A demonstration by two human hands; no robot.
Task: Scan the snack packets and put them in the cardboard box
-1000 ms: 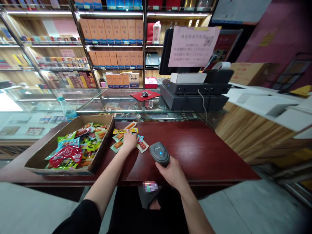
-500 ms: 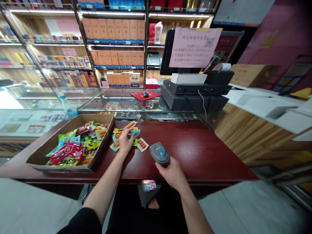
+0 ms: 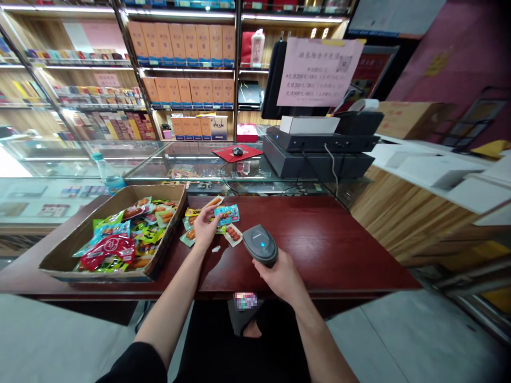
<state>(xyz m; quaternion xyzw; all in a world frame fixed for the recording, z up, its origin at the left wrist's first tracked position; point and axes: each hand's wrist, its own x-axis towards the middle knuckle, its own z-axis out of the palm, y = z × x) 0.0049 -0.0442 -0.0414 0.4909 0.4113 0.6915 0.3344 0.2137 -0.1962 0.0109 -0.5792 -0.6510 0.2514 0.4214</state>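
Note:
My left hand (image 3: 204, 227) holds a small blue snack packet (image 3: 227, 214) just above the dark red table (image 3: 327, 250). Under and around it lie several loose sausage snack packets (image 3: 232, 234). My right hand (image 3: 279, 276) grips a grey handheld barcode scanner (image 3: 261, 244) with a blue light, its head turned toward the packets. A cardboard box (image 3: 75, 244) at the left holds several colourful snack packets (image 3: 115, 242).
A glass counter (image 3: 199, 170) runs behind the table with a red mouse pad and mouse (image 3: 237, 152). A black cash register with a monitor and pink notice (image 3: 319, 133) stands at the right. Shelves of boxed goods (image 3: 183, 58) fill the back wall. A water bottle (image 3: 104, 173) stands behind the box.
My left hand has picked a blue packet out of the loose pile and lifted it off the table. The scanner hand has shifted slightly up and toward the packets.

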